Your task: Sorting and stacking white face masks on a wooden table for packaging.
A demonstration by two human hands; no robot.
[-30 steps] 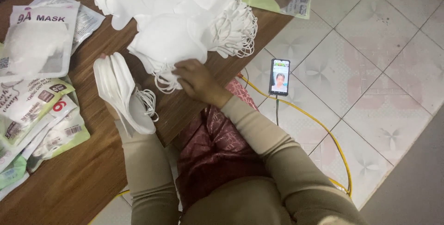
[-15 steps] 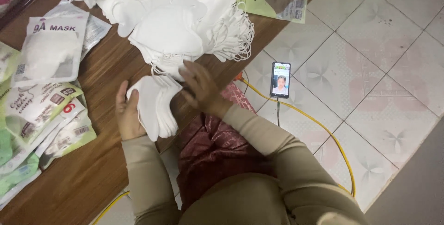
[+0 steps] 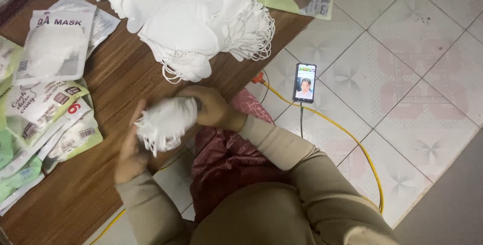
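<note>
Head view, left hand: the left hand is held under and behind a stack of white face masks, above the near edge of the wooden table; its fingers are laid flat along the stack's underside, and it cannot be told whether they are curled over the far side.
Head view, right hand: the right hand is closed over the right end of the stack, fingers pressed together and wrapped around it.
Head view, stack: the stack is gripped between both hands, tilted, with ear loops hanging loose at its lower left; the picture is blurred there, so a count cannot be made.
Head view, supply: a large loose heap of white masks is spread on the table just beyond the hands, apart from the held stack.
Head view, packaging: filled pouches and green-and-white printed bags are laid at the left of the table.
Head view, floor: a phone with a lit screen is set on the tiled floor, joined to a yellow cable.
Step in hand: the stack is judged to be squared up and compressed between the hands.
Next move: a firm hold is called for, with the loose loops tucked in, so the bundle stays aligned when it is moved toward the bags.
</note>
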